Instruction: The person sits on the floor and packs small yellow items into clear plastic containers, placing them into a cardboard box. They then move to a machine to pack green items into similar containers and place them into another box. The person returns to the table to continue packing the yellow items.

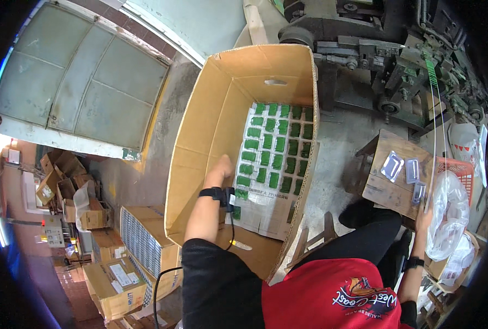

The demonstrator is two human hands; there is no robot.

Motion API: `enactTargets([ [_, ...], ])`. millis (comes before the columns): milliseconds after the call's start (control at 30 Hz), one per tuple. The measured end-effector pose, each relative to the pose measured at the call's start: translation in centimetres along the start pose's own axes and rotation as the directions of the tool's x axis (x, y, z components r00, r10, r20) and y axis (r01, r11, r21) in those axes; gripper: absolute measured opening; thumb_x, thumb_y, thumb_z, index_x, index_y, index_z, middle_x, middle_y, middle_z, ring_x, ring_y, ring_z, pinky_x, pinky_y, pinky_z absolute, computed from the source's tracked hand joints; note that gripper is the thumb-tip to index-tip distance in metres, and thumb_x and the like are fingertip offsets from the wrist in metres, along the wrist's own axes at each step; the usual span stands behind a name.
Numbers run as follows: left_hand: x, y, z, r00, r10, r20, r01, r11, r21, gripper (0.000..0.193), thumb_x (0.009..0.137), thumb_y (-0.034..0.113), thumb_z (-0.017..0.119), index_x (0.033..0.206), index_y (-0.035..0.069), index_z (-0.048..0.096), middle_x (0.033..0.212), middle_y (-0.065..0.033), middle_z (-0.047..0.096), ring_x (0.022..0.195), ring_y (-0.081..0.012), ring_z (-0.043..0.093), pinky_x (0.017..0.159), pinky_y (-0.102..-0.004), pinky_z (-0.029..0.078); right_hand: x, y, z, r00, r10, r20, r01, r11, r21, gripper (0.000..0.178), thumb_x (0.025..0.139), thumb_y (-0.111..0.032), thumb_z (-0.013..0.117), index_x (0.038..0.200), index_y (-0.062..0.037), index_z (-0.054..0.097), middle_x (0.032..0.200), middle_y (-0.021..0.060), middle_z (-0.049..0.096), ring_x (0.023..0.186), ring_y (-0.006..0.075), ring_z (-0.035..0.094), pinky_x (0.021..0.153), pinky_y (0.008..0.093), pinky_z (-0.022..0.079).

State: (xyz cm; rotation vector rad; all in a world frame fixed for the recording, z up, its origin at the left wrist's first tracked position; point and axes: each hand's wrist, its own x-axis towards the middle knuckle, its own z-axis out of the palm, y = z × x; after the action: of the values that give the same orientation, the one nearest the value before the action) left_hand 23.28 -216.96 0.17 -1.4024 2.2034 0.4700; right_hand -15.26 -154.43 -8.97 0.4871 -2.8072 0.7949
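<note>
My left hand (221, 167) reaches down into a tall cardboard box (200, 137), beside rows of small green rectangular pieces (277, 162) that appear to sit in clear packaging. Its fingers point away from me and do not show clearly. Under the rows, a printed pale sheet (263, 214) covers part of the box floor. Off to the right, my right hand (423, 212) is at the edge of a wooden stool (389, 192), close to a clear plastic pack (418, 193). Its fingers are too small to read. Two more clear packs (392, 166) lie on the stool top.
Dark machinery (386, 77) fills the far right. A clear plastic bag (448, 219) and a red basket (458, 170) stand right of the stool. Stacked cartons (117, 282) are at the lower left. A black cable (161, 279) runs beside my left arm.
</note>
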Motion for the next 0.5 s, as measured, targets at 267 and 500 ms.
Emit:
enactTargets([
  [267, -11.9, 2.0, -16.1, 0.912, 0.164, -0.376, -0.268, 0.932, -0.245, 0.032, 0.083, 0.024, 0.057, 0.101, -0.002, 0.062, 0.092, -0.0197, 0.065, 0.088, -0.0294, 0.063, 0.078, -0.0354, 0.047, 2.3, 2.3, 3.3, 0.990, 0.085, 0.112, -0.046, 0.949, -0.311, 0.031, 0.087, -0.026, 0.052, 0.108, -0.0046, 0.059, 0.088, 0.0247, 0.061, 0.081, 0.0419, 0.059, 0.069, 0.0491, 0.046],
  [500, -22.1, 1.3, -17.5, 0.919, -0.010, -0.394, -0.229, 0.801, -0.553, 0.033, 0.088, 0.020, 0.058, 0.111, -0.004, 0.057, 0.083, -0.0043, 0.061, 0.071, -0.0090, 0.057, 0.063, -0.0219, 0.045, 3.4, 6.9, 4.0, 0.942, 0.020, 0.336, 0.142, 0.881, -0.450, 0.035, 0.087, -0.015, 0.043, 0.117, -0.0006, 0.052, 0.092, 0.0248, 0.060, 0.086, 0.0407, 0.057, 0.074, 0.0463, 0.044],
])
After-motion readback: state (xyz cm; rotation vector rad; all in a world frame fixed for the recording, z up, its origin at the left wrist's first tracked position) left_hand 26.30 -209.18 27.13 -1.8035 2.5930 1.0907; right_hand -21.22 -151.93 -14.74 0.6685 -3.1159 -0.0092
